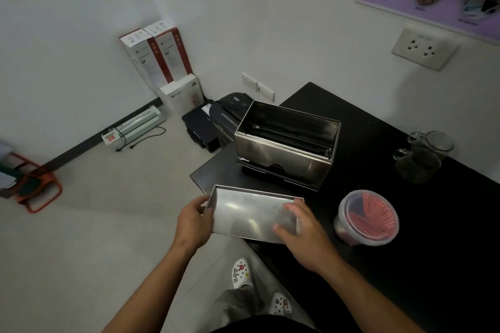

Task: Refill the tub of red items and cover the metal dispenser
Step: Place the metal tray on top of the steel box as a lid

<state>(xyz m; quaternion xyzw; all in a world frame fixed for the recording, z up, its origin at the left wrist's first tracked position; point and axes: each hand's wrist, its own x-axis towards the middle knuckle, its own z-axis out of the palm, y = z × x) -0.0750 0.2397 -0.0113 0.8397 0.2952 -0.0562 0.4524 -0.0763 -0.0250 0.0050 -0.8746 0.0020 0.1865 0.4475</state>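
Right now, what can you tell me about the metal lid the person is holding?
The metal lid is a shallow rectangular tray of brushed, shiny steel with low upturned rims, its hollow side facing up. The left hand grips one short end, the right hand the other. It is held over the black table's near corner, in front of the open metal dispenser.

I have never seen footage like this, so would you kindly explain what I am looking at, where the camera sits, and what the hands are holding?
There is one picture, taken by a camera worn on a person's head, looking down at their bare arms. The left hand and right hand hold a shallow metal lid by its two ends, at the edge of a black table. On the table stand an open metal dispenser, a clear tub of red items with its own lid on, and glass jugs.
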